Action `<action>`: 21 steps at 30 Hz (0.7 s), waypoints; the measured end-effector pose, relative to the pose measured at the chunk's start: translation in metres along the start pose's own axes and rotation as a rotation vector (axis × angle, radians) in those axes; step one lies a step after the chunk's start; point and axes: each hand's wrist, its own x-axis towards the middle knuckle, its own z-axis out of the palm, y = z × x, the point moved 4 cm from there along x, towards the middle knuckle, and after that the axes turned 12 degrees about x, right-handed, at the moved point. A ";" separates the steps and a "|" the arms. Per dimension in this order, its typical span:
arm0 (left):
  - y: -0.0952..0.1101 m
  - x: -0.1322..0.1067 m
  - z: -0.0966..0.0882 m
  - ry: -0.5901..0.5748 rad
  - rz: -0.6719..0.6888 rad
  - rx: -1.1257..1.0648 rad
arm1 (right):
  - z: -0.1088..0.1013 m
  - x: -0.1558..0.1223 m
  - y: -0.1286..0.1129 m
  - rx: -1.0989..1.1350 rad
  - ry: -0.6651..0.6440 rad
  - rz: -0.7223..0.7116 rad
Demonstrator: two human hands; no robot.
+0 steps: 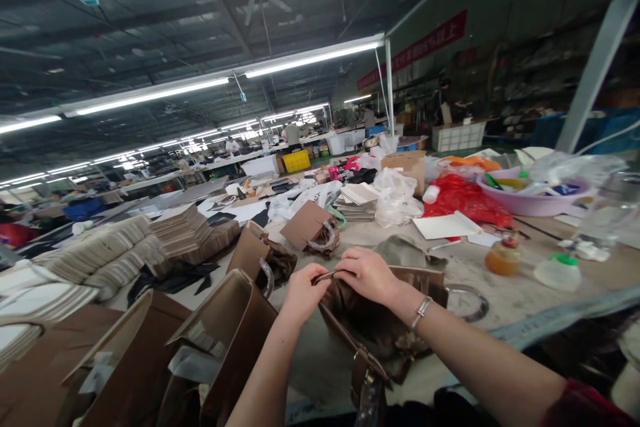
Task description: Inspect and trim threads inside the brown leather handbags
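A brown handbag [350, 340] lies open on the worktable in front of me, its dark lining showing. My left hand [306, 290] pinches the bag's far rim at its left corner. Close beside it, my right hand [367, 273] grips the same edge with thumb and fingers; a metal bracelet is on that wrist. One wrapped handle [467, 301] sticks out on the bag's right side, and a strap with a buckle hangs at the near side. The fingertips hide the exact bit of edge being held.
Brown bag shells [240, 333] stand at the left, with stacked panels [187, 233] behind them. Two smaller brown bags [310, 227] lie beyond my hands. To the right are a jar of amber liquid [503, 260], a green-capped bottle [559, 273], a red plastic bag [463, 200] and a purple basin [535, 203].
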 end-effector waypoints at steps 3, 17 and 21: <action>0.002 -0.002 -0.002 -0.034 0.044 0.018 | 0.004 0.003 -0.003 -0.017 -0.006 -0.002; 0.009 0.002 -0.001 -0.084 0.104 0.139 | 0.007 0.005 -0.007 -0.003 -0.031 -0.058; 0.011 -0.001 -0.004 -0.090 0.116 0.131 | 0.016 0.006 -0.011 -0.104 -0.027 -0.027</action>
